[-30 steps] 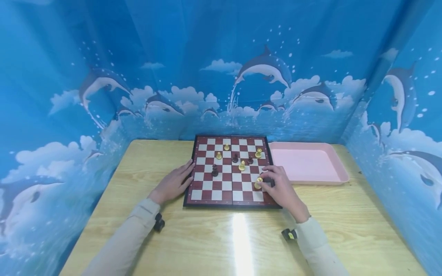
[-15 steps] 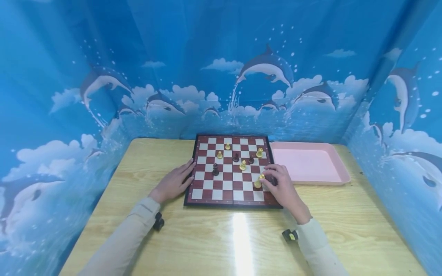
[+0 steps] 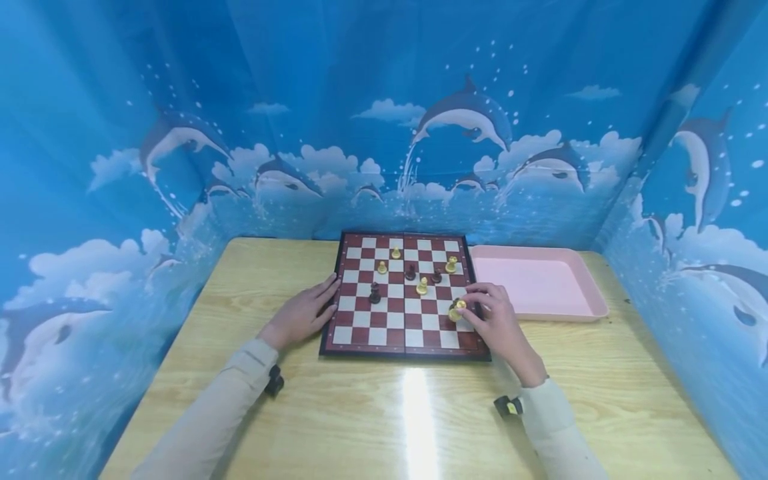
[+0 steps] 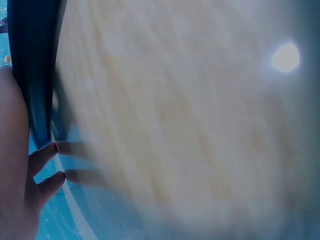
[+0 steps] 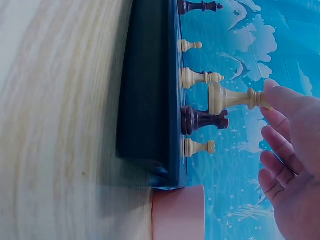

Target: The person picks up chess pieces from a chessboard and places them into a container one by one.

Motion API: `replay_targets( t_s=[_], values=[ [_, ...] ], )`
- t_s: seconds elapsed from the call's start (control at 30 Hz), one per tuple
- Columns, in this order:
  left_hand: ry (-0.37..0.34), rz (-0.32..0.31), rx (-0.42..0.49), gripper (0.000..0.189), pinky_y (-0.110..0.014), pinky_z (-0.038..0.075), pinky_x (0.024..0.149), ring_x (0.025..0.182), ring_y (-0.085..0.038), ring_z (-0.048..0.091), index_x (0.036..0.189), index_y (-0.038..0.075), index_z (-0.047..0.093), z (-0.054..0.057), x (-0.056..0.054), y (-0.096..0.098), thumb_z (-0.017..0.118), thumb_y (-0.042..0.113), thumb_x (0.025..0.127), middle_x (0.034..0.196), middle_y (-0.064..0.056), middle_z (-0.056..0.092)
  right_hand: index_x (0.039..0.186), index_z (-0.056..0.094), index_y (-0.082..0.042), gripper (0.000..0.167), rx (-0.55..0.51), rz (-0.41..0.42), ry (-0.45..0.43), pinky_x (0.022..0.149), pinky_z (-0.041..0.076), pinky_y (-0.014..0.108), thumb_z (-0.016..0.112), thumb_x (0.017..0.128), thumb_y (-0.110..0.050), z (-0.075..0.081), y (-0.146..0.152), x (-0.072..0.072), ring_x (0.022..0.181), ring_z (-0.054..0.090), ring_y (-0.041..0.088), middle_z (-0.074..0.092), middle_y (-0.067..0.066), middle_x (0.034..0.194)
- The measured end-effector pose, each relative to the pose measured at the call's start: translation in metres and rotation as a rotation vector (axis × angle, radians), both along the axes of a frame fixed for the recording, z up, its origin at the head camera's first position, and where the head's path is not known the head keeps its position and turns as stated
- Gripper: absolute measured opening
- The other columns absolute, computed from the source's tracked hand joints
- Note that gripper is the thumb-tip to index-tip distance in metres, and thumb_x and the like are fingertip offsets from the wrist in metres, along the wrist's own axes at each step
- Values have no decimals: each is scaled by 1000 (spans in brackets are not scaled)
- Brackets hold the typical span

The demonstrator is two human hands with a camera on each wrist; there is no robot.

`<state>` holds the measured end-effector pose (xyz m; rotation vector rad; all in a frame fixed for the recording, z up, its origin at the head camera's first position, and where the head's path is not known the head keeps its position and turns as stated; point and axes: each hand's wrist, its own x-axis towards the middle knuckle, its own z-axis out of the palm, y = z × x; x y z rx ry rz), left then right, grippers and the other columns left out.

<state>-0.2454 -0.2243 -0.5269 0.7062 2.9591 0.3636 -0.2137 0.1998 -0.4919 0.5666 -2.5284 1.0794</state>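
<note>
Between thumb and index finger, the right hand [image 3: 499, 323] pinches a tall light chess piece [image 5: 227, 98] by its top; the other fingers stay loosely bent. Its base hangs a small gap above the chessboard [image 3: 377, 338], over the right side. In the right wrist view a dark rook [image 5: 197, 120] stands on the board close beside the held piece. The left hand [image 3: 300, 316] lies with extended fingers along the board's left edge. Also standing on the squares are a tall dark piece [image 3: 375, 293], a light bishop [image 5: 192, 78] and several smaller pieces.
A pink tray [image 3: 543, 315] sits against the right side of the board on the wooden table [image 3: 300, 427]. Behind and at both sides hangs a blue curtain [image 3: 336, 80] printed with dolphins.
The right hand has moved slightly right and away from the person, taking the light piece up off its square. The left hand keeps its place at the board's edge.
</note>
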Motion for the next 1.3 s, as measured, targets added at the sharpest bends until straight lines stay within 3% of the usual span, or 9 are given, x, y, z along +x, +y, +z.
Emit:
replay_targets(
  t_s=[0.17,0.23,0.3,0.43,0.53,1.0,1.3],
  values=[
    [19,-11,-6,64,-50,31,123,151,-35,33,163,16,21,5,-1,1,35,49,109,170,-5,15,95,75,-3,17,-19,1,31,96,55,23,85,82,-8,0,3,-1,111,52,28,64,15,121],
    [25,-18,-6,64,-50,32,123,150,-35,34,162,15,22,7,-1,2,35,48,109,170,-6,16,95,75,-3,17,-26,0,37,96,54,18,85,82,-7,-1,4,-1,110,52,28,65,16,121],
    [32,-21,-12,64,-50,32,122,150,-35,35,162,15,23,7,-2,2,36,48,109,170,-6,16,95,75,-2,17,-37,2,34,95,57,23,85,82,-6,-3,5,-2,110,51,29,64,17,121],
    [32,-10,-53,64,-50,34,122,149,-33,36,163,17,21,5,-2,2,33,50,109,170,-5,16,95,75,-1,16,-65,10,17,90,60,44,83,83,-3,-5,7,-3,110,50,29,62,19,122],
    [38,-2,-82,65,-50,35,121,148,-33,38,163,17,21,6,-2,3,32,51,109,170,-5,17,95,74,0,15,-82,17,12,88,60,50,83,83,-2,-5,8,-2,110,49,30,62,20,122],
    [61,-3,-83,64,-53,34,121,147,-34,40,162,14,24,6,2,4,35,49,109,169,-8,20,95,74,-1,15,-99,16,7,83,61,49,83,83,-2,-5,12,-3,112,48,31,60,21,122],
    [54,-3,-67,64,-51,33,122,148,-34,37,162,14,22,2,0,4,32,49,109,170,-8,18,94,75,-2,17,-77,-4,57,78,62,46,85,80,-2,-3,16,-4,110,50,30,63,18,119]
  ],
)
